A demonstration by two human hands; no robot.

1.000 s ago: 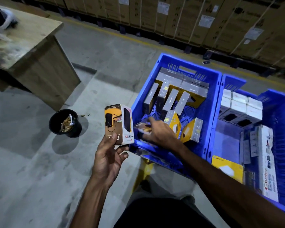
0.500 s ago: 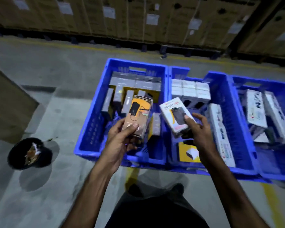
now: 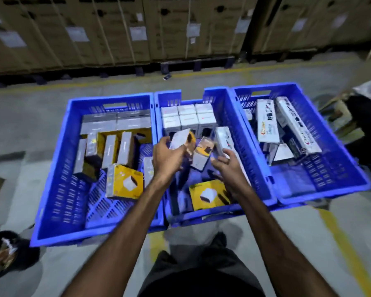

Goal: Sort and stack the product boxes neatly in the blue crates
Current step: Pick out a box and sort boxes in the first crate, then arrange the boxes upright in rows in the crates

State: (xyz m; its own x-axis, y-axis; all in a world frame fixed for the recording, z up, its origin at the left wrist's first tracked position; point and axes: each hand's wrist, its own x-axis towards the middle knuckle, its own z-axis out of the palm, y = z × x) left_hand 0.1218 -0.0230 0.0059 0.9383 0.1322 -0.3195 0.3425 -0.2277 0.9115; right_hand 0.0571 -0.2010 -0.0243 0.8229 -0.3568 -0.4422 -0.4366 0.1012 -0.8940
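Holding 1 small product box (image 3: pixel 181 139) in the left hand (image 3: pixel 166 158), the person is working over the middle crate (image 3: pixel 240 125) of 3 blue crates on the floor. The left grip is curled round that box from its side. The right hand (image 3: pixel 227 163) has its fingers loosely bent beside a second small box (image 3: pixel 202 154); motion blur leaves it unclear whether that grip pinches the box or has let it go. Both boxes hang above the open middle of the crate, in front of a neat block of white boxes (image 3: pixel 186 117) at its far wall.

The step in hand looks like placing these 2 boxes. The next move probably calls for squaring each against the white block.

A long white carton (image 3: pixel 223 138) leans along the crate's right wall, and a yellow box (image 3: pixel 209 197) lies flat near the front, narrowing the free space. The left crate (image 3: pixel 51 189) holds grey and yellow boxes; the right crate (image 3: pixel 334 183) holds long cartons.
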